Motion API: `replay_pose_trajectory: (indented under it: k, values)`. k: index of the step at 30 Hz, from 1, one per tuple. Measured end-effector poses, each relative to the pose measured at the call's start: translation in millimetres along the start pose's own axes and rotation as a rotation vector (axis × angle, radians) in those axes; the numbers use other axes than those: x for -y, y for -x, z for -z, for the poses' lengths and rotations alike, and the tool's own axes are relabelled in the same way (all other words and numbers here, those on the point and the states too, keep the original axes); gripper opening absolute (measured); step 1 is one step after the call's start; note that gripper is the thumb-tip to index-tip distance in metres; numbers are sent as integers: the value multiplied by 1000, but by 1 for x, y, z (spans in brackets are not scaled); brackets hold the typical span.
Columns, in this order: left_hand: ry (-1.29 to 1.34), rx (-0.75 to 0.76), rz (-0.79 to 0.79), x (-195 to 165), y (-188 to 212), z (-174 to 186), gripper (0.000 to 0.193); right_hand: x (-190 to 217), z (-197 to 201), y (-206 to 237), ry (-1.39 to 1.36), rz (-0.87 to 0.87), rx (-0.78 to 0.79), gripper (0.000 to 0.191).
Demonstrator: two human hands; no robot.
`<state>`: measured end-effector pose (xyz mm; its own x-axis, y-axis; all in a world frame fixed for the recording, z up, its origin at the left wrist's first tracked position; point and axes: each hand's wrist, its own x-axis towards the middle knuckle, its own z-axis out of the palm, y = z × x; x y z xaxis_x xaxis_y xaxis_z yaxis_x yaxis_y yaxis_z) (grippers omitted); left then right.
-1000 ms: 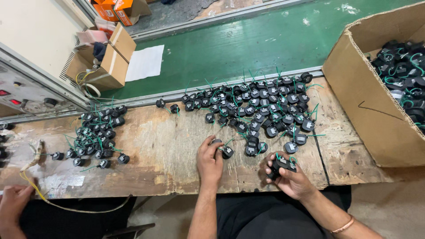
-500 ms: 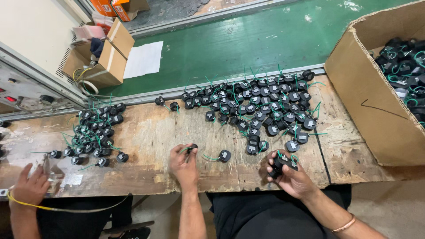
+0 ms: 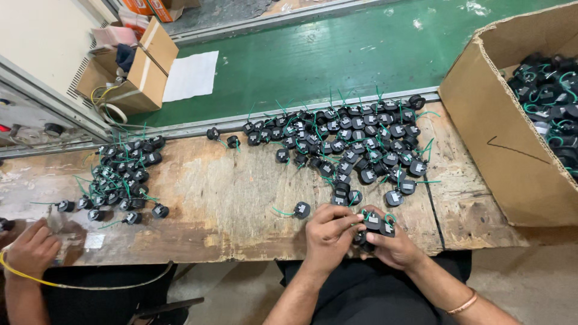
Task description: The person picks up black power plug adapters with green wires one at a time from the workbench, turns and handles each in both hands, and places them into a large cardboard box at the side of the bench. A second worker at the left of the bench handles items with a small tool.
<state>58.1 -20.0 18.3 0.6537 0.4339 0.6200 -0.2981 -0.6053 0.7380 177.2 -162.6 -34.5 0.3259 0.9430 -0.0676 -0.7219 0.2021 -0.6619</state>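
Left hand (image 3: 328, 232) has come back from the bench to meet the right hand (image 3: 391, 244). Both now pinch a small cluster of black parts (image 3: 374, 224) at the worktable's (image 3: 229, 198) near edge. One part (image 3: 301, 210) lies loose just left.

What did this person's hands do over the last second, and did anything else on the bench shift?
The left hand came back from the middle of the bench and joined the right hand on the small black parts held there. One black part with a green wire now lies alone where it reached. A co-worker's hand moved at the left edge. Both piles and the cardboard box stayed put.
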Motion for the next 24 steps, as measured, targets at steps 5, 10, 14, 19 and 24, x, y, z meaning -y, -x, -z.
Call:
replay_pose_trajectory:
  k: [5,10,14,19,24]
  values:
    - [182,58,-105,10,13,10,24,-1,-1,-1,-3,80,66,52]
    - [363,101,57,25,21,5,25,-4,-1,-2,9,111,-4,53]
    - [537,-46,378,21,28,-12,27,-3,0,-2,120,22,61,53]
    - [179,12,159,8,27,6,28,-1,-2,-1,244,27,113,53]
    - [129,58,-11,-6,23,21,13,1,-2,-2,164,-39,132,57]
